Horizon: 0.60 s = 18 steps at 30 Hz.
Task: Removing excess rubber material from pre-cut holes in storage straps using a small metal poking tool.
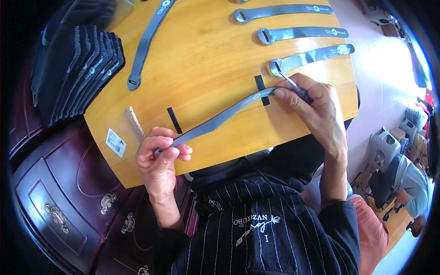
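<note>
Over the near part of the yellow wooden table (206,55), a grey strap (215,120) is held up between two bare hands, sloping from lower left to upper right. The left hand (156,170) pinches its lower end, thumb against fingers, so that much of that tip is covered. The right hand (321,110) has the upper end nipped between thumb and finger, and the same hand grips a slim tool (295,88) with a dark handle and a metal shaft; from here I can't tell whether its point touches the round, slotted end of the nearest laid strap (311,58). Beneath the held strap's upper part a short black strip (260,83) shows on either side, and another black piece (174,120) lies near the left hand. Just beyond that hand are a pale strip with a wavy edge (134,120) and a white label (115,142). Farther up on the right, more slotted straps (305,33) lie in a row, while a lone strap (147,46) slants at upper left, beside a fanned stack of dark pieces (78,78). Dark red drawers (73,188) stand to the left; away on the right, a person in light blue (415,183) bends near grey stools (385,146).
</note>
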Tool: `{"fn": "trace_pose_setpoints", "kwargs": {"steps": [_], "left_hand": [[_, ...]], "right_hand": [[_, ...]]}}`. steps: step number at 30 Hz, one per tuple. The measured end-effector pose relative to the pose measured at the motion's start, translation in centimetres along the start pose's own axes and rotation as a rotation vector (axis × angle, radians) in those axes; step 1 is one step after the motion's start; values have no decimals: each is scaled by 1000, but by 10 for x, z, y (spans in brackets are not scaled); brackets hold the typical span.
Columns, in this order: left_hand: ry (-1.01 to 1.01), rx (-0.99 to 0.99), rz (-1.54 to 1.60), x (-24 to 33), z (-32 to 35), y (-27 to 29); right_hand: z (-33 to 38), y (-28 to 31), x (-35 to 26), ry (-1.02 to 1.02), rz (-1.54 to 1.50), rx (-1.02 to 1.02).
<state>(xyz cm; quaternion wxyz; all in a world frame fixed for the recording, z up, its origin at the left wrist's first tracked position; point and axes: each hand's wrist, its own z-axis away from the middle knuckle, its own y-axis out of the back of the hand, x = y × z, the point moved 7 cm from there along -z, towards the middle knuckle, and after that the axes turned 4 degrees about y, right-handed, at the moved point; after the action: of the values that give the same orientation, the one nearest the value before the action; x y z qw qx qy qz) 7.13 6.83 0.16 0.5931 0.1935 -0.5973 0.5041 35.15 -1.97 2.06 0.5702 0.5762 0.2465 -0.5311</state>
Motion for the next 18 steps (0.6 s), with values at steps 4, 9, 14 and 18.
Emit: {"fn": "trace_pose_setpoints", "kwargs": {"steps": [4, 9, 14, 18], "left_hand": [[50, 129, -8, 3, -1, -1], [91, 164, -100, 13, 3, 7], [14, 137, -208, 13, -4, -2], [8, 31, -227, 13, -7, -19]], "right_hand": [[3, 3, -7, -30, 67, 54], [8, 9, -37, 333, 142, 181], [-12, 11, -36, 251, 278, 76], [-1, 19, -25, 204, 308, 114]]}}
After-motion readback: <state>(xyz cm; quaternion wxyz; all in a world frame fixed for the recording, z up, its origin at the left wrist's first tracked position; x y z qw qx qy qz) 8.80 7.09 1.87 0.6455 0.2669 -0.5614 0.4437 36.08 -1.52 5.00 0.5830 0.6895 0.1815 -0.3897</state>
